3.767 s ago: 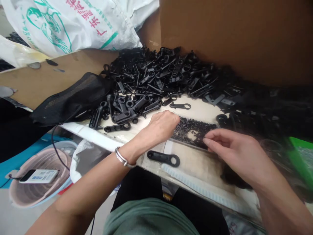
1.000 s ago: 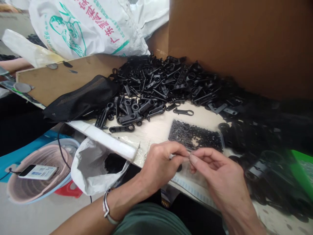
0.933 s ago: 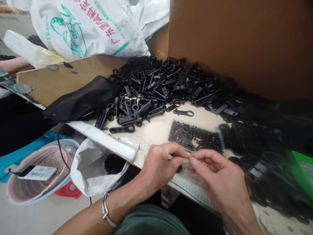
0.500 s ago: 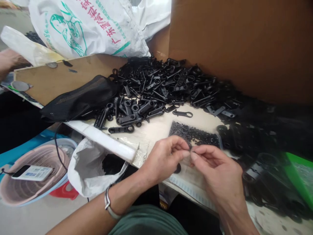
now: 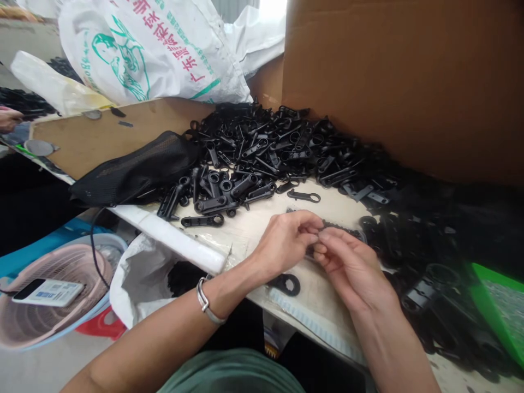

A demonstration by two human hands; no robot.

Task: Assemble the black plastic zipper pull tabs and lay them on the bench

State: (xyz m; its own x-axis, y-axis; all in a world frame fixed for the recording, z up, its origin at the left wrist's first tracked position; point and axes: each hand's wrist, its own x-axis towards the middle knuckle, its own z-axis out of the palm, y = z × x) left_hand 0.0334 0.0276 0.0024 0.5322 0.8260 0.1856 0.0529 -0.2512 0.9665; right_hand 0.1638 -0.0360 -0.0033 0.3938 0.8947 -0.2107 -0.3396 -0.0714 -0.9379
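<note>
My left hand (image 5: 289,237) and my right hand (image 5: 347,259) meet fingertip to fingertip over the front of the table. Both are closed in a pinch; whatever lies between the fingers is too small to make out. Behind them, a clear tray of tiny black parts (image 5: 341,225) is mostly covered by my hands. Below my left wrist, a black plastic piece with a ring end (image 5: 290,284) lies at the table's edge. A single black ring-ended lever (image 5: 303,196) rests on the tabletop beyond the tray.
A large heap of black plastic levers (image 5: 262,147) fills the back, against a cardboard wall (image 5: 401,82). A black mesh bag (image 5: 135,169) lies left. At right are more black parts and a green bin (image 5: 497,305). Lower left holds a pink basket (image 5: 94,273) and an open white sack (image 5: 137,273).
My hands have moved slightly up and now cover more of the tray. The ring-ended piece below my left wrist shows more fully. The view has shifted a little.
</note>
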